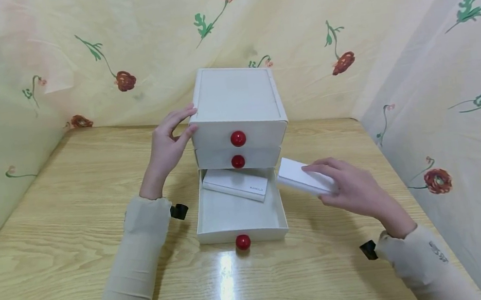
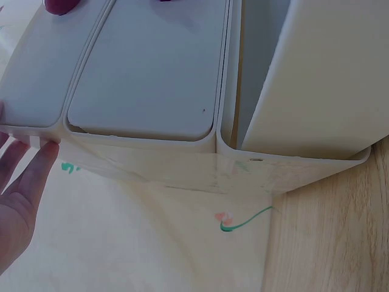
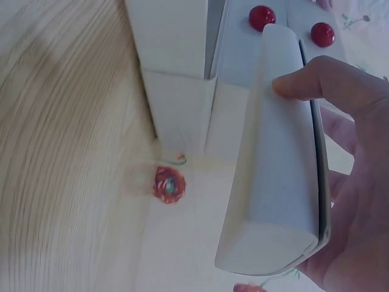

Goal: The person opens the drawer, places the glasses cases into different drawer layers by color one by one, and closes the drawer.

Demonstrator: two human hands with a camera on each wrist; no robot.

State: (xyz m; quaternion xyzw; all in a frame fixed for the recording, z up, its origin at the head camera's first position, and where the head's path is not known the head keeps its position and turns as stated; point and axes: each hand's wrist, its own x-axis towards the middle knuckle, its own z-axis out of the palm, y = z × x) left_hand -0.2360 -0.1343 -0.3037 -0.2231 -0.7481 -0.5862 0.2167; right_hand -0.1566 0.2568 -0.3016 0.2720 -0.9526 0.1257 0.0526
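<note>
A white three-drawer box (image 1: pixel 239 94) with red round knobs stands on the table. Its bottom drawer (image 1: pixel 239 221) is pulled out; the upper two are closed. Inside that drawer a white lidded case (image 1: pixel 237 182) with small dark lettering lies aslant toward the back. My left hand (image 1: pixel 169 140) holds the box's upper left front corner, thumb at the front edge and fingers along the side. To the right of the pulled-out drawer, my right hand (image 1: pixel 347 185) grips a second long white case (image 3: pixel 282 140), held above the table between thumb and fingers.
The wooden table (image 1: pixel 68 226) reaches back to a flowered cloth (image 1: pixel 159 46) hung behind and along both sides. Black straps (image 1: pixel 179 211) show at the wrists. The drawer's front knob (image 1: pixel 243 242) sticks out toward me.
</note>
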